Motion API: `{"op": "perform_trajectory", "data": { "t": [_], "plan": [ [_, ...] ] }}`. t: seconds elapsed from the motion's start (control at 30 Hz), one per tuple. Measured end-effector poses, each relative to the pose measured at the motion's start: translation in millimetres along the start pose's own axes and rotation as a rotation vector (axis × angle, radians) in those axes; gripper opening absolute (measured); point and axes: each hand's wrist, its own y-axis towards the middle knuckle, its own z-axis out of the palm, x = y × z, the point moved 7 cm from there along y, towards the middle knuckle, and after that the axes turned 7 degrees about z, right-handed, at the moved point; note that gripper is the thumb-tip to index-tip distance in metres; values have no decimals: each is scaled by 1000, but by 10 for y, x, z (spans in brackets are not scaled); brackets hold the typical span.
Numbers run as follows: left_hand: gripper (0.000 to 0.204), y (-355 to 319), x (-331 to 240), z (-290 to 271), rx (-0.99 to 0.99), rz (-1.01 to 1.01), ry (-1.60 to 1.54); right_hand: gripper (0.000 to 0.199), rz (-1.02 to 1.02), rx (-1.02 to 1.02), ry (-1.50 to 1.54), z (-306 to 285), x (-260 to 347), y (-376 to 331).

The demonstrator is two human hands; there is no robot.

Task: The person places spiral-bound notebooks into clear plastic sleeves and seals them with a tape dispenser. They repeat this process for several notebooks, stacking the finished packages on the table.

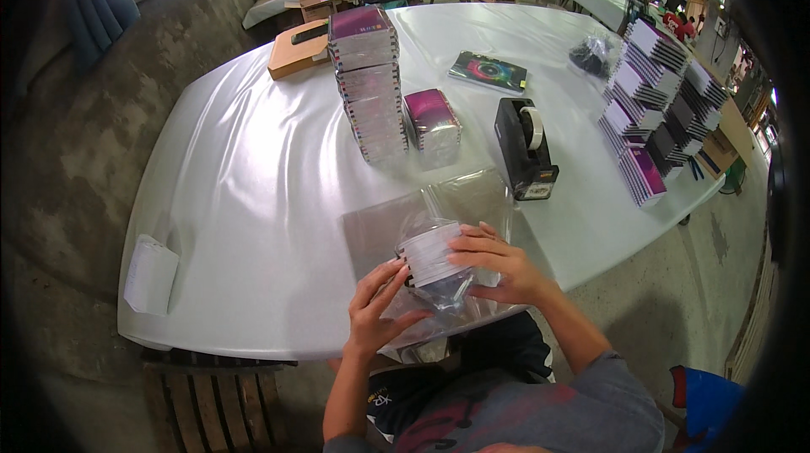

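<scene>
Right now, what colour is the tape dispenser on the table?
Black, with a white roll of tape; the tape dispenser shows best in the head view.

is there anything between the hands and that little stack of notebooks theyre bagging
Only the clear plastic bag. The left hand and right hand grip the small white notebook stack through the film; nothing else on the white table stands between them.

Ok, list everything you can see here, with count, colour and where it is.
table: one, white cover, centre
wrapped stack: one, white in clear plastic, near edge
tall stack: one, purple-topped, far middle
short stack: one, purple, beside it
tape dispenser: one, black, right of centre
notebook piles: several, white and purple, right
cardboard box: one, brown, far left
paper slips: one pile, white, left edge
left hand: on the plastic
right hand: on wrapped stack
</scene>
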Motion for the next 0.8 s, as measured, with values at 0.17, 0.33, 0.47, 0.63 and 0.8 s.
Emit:
{"op": "perform_trajectory", "data": {
  "t": [0.17, 0.33, 0.47, 0.63, 0.8],
  "plan": [
    [74, 187, -124, 31, 174, 10, 101, 58, -73, 201, -169, 20, 89, 149],
    [66, 421, -254, 84, 360, 43, 325, 57, -81, 314, -276, 17, 133, 174],
    [69, 540, -364, 59, 447, 121, 478, 52, -64, 280, 399, -272, 64, 291],
    [73, 560, -477, 110, 577, 127, 554, 38, 469, 312, 583, -153, -527, 555],
    [74, 560, -462, 90, 623, 70, 521, 15, 339, 179, 641, -30, -294, 1060]
  ]
}}
